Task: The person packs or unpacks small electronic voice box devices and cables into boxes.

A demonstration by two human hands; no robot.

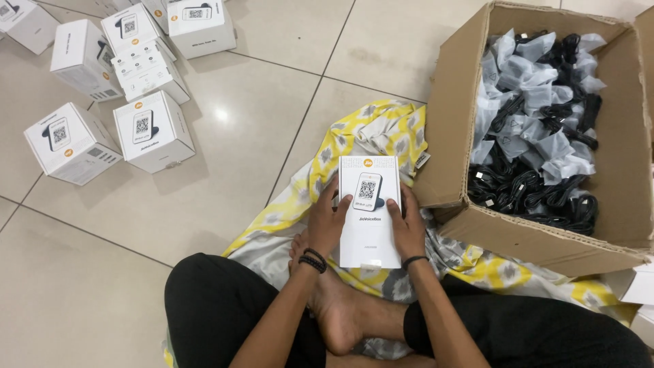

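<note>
Scattering across the tiled floor at the far left lies a loose group of small white boxes, each with a picture of a dark device on 1 face; at least 7 show, some tipped on their sides, some cut off by the top edge. Right of them the pale tiles run to a yellow, grey and white patterned cloth spread on the floor, where the person sits cross-legged in black trousers, a bare foot tucked in front.

At the middle, both hands hold 1 white box upright over the cloth, its printed face turned up toward the camera. The left hand, with a dark band at the wrist, grips the box's left edge, fingers curled onto the front. The right hand, also banded, clasps the right edge, thumb on the front face.

Just beside the box, at the right, stands an open cardboard carton, its near corner resting on the cloth. It is filled with coiled black cables, many in clear plastic bags.
</note>
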